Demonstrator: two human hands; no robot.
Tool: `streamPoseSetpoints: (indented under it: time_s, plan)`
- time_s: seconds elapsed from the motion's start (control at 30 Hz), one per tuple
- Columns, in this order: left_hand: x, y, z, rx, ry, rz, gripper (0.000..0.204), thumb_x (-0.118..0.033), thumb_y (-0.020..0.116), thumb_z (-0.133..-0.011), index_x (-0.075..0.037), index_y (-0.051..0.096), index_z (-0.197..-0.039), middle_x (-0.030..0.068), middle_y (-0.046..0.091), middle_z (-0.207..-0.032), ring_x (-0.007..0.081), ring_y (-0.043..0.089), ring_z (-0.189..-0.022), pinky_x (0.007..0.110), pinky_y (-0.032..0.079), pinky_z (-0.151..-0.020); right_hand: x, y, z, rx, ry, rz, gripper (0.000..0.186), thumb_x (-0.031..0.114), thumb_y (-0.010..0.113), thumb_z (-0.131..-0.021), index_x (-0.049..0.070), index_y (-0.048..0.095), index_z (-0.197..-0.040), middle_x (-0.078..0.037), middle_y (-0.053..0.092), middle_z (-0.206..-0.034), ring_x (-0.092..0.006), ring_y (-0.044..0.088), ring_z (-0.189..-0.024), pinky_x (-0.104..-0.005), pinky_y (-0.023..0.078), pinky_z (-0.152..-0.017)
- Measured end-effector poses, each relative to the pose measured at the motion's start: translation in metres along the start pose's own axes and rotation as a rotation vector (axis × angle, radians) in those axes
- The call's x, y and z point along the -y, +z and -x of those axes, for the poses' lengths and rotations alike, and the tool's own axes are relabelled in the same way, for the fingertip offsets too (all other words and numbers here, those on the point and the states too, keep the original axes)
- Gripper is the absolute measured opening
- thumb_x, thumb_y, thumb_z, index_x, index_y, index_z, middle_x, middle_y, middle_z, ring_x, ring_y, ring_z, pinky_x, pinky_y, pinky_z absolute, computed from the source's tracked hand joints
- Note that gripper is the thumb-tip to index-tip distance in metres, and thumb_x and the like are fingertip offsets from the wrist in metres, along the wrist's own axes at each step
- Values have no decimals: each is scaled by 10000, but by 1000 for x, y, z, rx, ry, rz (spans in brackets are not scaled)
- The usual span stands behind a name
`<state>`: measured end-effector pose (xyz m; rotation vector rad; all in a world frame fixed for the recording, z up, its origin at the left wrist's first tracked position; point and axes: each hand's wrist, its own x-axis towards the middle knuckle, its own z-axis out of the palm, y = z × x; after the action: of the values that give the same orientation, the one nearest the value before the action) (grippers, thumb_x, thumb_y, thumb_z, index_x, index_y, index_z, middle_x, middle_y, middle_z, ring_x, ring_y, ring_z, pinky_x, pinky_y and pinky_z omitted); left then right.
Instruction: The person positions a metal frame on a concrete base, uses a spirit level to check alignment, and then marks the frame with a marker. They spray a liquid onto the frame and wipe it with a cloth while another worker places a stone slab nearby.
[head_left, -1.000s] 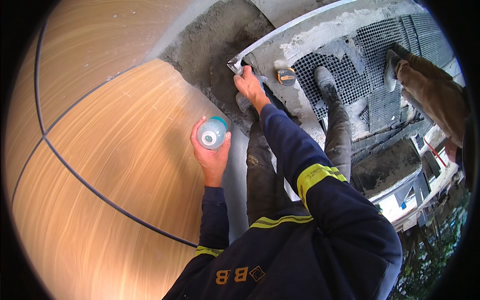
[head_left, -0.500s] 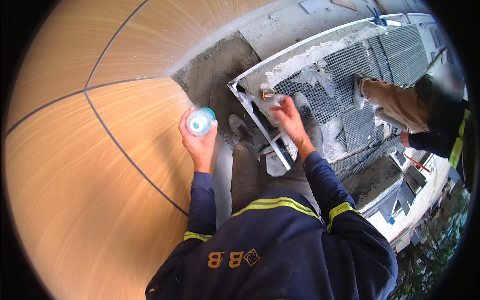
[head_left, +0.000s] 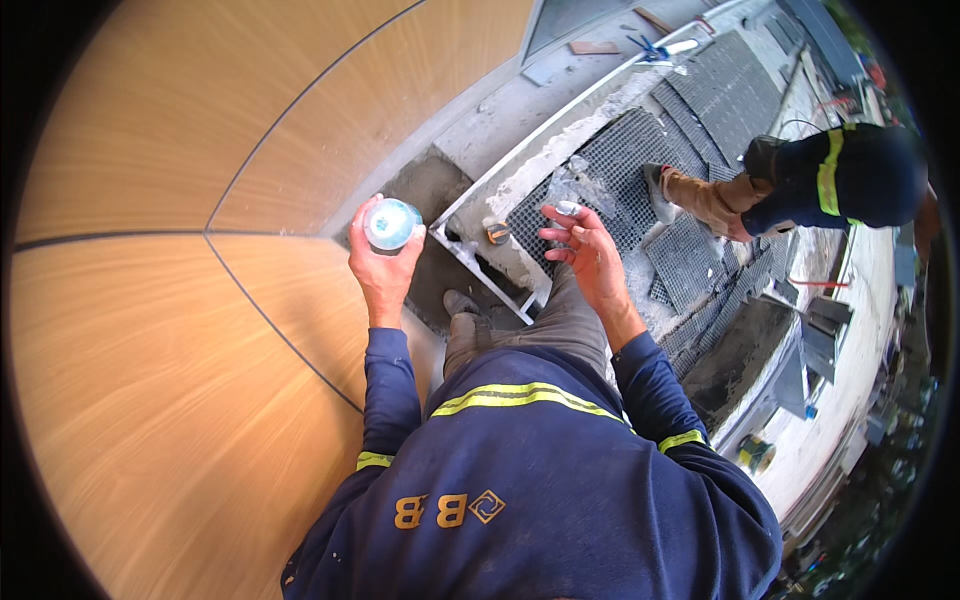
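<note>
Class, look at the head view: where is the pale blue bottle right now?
The pale blue bottle sits upright in the left hand, left of centre, against the wood-grain wall panels, across from the open right hand.

Outdoor construction site, wood-look cladding panels (head_left: 150, 330), metal grating walkway (head_left: 640, 170), raw concrete, co-worker (head_left: 850, 180) (reflective-striped workwear)
</note>
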<state>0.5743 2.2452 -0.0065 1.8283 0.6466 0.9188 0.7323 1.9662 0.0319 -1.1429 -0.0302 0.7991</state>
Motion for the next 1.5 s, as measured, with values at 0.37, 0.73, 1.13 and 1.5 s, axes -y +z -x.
streamPoseSetpoints:
  time_s: [0.37, 0.73, 1.13, 1.5]
  plan:
    - [-58, 87, 8, 471, 179, 12, 783, -141, 931, -740, -40, 564, -1424, 141, 660, -1396, 249, 654, -1240, 380, 523, -1066, 61, -65, 45, -169, -126, -209, 383, 296, 559, -979, 91, 578, -1302, -181, 598, -1492, -229, 674, -1173, -367, 575, -905]
    - [-89, 281, 10, 696, 70, -92, 778, -105, 919, -752, -25, 553, -1434, 149, 661, -1402, 242, 666, -1233, 372, 529, -1060, 140, -240, -38, -252, -125, -281, 524, 276, 568, -980, 46, 555, -1451, -115, 578, -1509, -185, 639, -1196, -335, 546, -916]
    - [-253, 459, -46, 564, -25, -151, 786, -110, 914, -757, -39, 550, -1450, 163, 647, -1395, 274, 647, -1236, 397, 519, -1070, 216, -438, -65, -613, 35, 82, 537, 204, 646, -947, 64, 566, -1459, -63, 635, -1328, -165, 675, -1073, -309, 561, -831]
    - [-320, 620, -34, 1014, 191, 147, 765, -62, 887, -815, -19, 517, -1483, 138, 578, -1454, 271, 572, -1315, 410, 476, -1136, 220, -481, 85, -1188, -89, 680, 637, 275, 655, -889, -45, 545, -1429, -279, 650, -1301, -380, 690, -1120, -463, 555, -975]
